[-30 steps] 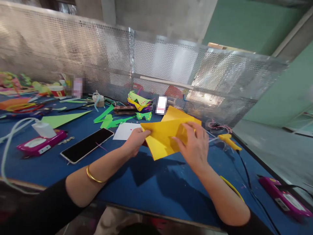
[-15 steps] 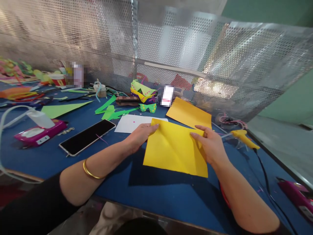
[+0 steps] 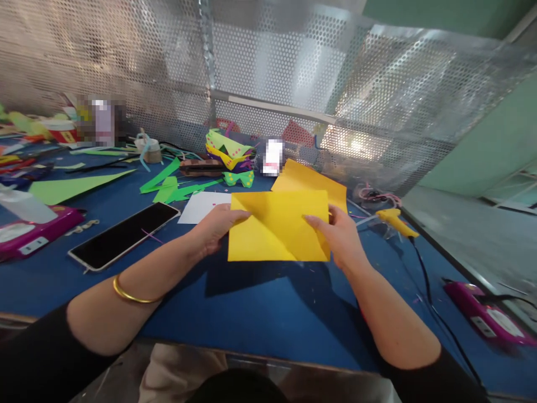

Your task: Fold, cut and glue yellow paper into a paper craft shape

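Yellow paper (image 3: 277, 226) held up just above blue table (image 3: 260, 308), mid-table, diagonal crease showing. Left hand (image 3: 213, 226) pinched shut on left edge, right hand (image 3: 342, 238) pinched shut on right edge. Second yellow sheet (image 3: 308, 180) lying just behind. Phone (image 3: 123, 235) near left edge.

**Blue worktable and what lies on it**

A blue table (image 3: 260, 313) carries the clutter. Just behind the grip lies a second yellow sheet (image 3: 308, 180), with a white card (image 3: 201, 206) beside the gripped sheet's left edge. Farther left of the grip rest a dark phone (image 3: 121, 235), green paper scraps (image 3: 172, 187) and a pink device (image 3: 29, 235). To the right of the grip lie a yellow glue gun (image 3: 394, 222), its black cord (image 3: 432, 302), and another pink device (image 3: 482, 316).
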`<state>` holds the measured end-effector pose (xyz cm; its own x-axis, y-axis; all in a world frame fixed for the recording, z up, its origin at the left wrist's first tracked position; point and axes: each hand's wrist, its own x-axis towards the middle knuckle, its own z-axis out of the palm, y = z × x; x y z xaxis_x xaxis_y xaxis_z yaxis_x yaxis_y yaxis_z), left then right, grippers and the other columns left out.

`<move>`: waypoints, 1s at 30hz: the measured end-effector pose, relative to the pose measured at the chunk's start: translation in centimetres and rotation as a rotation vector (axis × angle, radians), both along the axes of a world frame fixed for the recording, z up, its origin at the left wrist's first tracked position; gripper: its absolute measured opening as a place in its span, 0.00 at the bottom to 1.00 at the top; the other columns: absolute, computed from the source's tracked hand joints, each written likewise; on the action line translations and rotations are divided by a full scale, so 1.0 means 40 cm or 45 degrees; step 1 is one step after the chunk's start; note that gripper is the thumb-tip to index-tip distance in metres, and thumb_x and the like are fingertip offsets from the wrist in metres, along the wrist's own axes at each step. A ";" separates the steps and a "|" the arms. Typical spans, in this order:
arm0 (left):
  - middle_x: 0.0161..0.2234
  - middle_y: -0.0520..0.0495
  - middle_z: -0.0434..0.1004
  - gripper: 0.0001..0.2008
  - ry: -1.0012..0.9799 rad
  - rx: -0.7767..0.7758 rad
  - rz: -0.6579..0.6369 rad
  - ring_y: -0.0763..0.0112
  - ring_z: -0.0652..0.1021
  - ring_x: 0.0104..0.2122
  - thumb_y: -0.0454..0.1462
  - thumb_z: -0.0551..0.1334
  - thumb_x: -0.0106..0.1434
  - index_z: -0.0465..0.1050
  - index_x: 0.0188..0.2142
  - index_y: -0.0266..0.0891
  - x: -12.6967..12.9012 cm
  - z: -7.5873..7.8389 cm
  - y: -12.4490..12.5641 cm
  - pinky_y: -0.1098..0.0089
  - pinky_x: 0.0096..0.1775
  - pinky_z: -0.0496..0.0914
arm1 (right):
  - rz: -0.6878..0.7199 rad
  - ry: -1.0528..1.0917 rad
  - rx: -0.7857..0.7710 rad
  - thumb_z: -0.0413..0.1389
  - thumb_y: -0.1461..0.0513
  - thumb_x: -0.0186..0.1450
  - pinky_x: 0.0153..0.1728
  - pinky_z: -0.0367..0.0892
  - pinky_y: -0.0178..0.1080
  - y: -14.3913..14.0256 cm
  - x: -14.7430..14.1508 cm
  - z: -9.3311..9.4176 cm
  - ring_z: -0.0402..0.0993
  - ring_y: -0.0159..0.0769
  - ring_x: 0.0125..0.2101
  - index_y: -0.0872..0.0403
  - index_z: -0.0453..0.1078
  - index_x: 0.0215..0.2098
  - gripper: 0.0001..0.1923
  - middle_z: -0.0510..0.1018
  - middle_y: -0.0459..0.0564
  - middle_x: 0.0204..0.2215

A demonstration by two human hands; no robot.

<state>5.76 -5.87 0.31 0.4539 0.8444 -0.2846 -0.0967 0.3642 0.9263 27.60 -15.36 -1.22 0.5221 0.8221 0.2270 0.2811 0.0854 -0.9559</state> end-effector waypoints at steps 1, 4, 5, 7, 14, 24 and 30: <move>0.34 0.35 0.83 0.10 -0.043 -0.001 0.057 0.54 0.83 0.32 0.29 0.64 0.52 0.79 0.35 0.33 0.000 0.004 0.005 0.62 0.34 0.78 | 0.069 0.091 -0.031 0.66 0.54 0.52 0.36 0.72 0.42 -0.002 -0.006 0.004 0.77 0.44 0.39 0.53 0.73 0.44 0.23 0.81 0.54 0.41; 0.37 0.35 0.83 0.12 -0.144 0.020 0.214 0.55 0.83 0.33 0.27 0.62 0.53 0.78 0.38 0.32 0.000 0.009 0.021 0.62 0.34 0.79 | 0.167 0.255 -0.182 0.68 0.54 0.49 0.30 0.72 0.39 -0.008 -0.019 0.007 0.78 0.43 0.37 0.55 0.75 0.41 0.23 0.81 0.56 0.43; 0.38 0.35 0.83 0.13 -0.171 0.025 0.245 0.55 0.83 0.33 0.26 0.62 0.53 0.78 0.39 0.32 0.000 0.009 0.026 0.63 0.34 0.79 | 0.182 0.283 -0.229 0.68 0.54 0.48 0.28 0.71 0.37 -0.008 -0.022 0.005 0.79 0.42 0.35 0.55 0.76 0.41 0.23 0.81 0.56 0.42; 0.39 0.35 0.83 0.15 -0.210 0.026 0.274 0.55 0.83 0.33 0.26 0.62 0.53 0.77 0.41 0.32 -0.001 0.006 0.033 0.63 0.33 0.79 | 0.202 0.344 -0.295 0.69 0.54 0.47 0.24 0.69 0.35 -0.009 -0.026 -0.001 0.79 0.39 0.31 0.55 0.77 0.40 0.24 0.82 0.56 0.40; 0.37 0.33 0.83 0.16 -0.202 -0.081 0.291 0.55 0.84 0.32 0.26 0.60 0.55 0.76 0.43 0.30 -0.002 0.008 0.029 0.64 0.31 0.79 | 0.249 0.414 -0.391 0.70 0.56 0.46 0.21 0.67 0.34 -0.011 -0.033 -0.011 0.75 0.32 0.22 0.56 0.79 0.28 0.15 0.81 0.51 0.23; 0.39 0.40 0.83 0.20 -0.216 -0.099 0.291 0.54 0.82 0.41 0.26 0.62 0.54 0.75 0.46 0.36 0.000 0.016 0.031 0.62 0.41 0.78 | 0.258 0.385 -0.279 0.68 0.59 0.44 0.24 0.71 0.37 -0.019 -0.046 0.002 0.72 0.32 0.20 0.57 0.76 0.22 0.11 0.79 0.50 0.19; 0.36 0.38 0.83 0.21 -0.209 -0.187 0.308 0.56 0.83 0.34 0.26 0.60 0.55 0.72 0.50 0.31 -0.009 0.018 0.045 0.65 0.33 0.79 | 0.074 0.013 0.024 0.61 0.53 0.56 0.35 0.72 0.44 -0.022 -0.020 0.018 0.75 0.37 0.29 0.56 0.74 0.37 0.16 0.78 0.51 0.31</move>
